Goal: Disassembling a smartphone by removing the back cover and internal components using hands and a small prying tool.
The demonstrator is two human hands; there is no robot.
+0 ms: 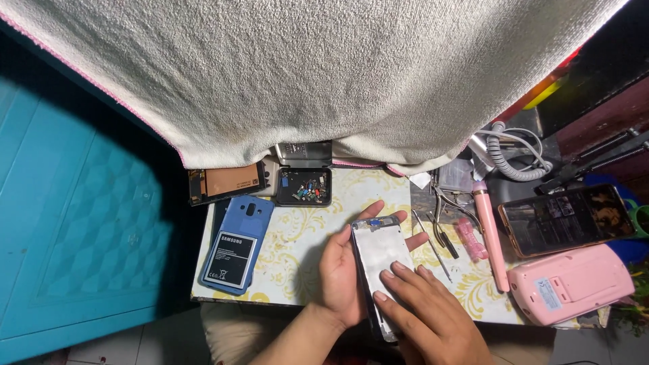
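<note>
**Both hands on opened phone, lower centre**

- Phone frame [380,260]: silver/grey inner side up, lies lengthwise from centre of frame toward bottom edge, over the near edge of the table [297,236].
- Left hand [341,270]: cradles frame from its left side, palm under/alongside, fingertips showing past the frame's upper right. Grip closed round the frame's edges.
- Right hand [433,314]: comes in from lower right, fingers [389,276] laid flat on the frame's lower half. Grip spread, pressing rather than pinching.
- Table: pale top w/ yellow floral pattern, small, cluttered.
- Left of hands: blue back cover [240,243] w/ battery [232,255] lying on it, near left table edge.
- Upper left of table: screen part [226,182], orange-brown back, dark rim.
- Just right of that: small black tray [304,186] w/ tiny parts, lid up behind it.
- Right of frame: thin metal tools [433,243], well clear of right hand; nippers [449,206] above them.
- Further right: pink pen-like tool [490,236], upright in frame; grey coiled cord [503,159] above it.
- Far right: phone [564,220] w/ dark screen, pink device [571,284] below it.
- Top of frame: off-white towel [324,74] w/ pink hem hangs over table's far side.
- Left: teal patterned panel [74,216].
</note>
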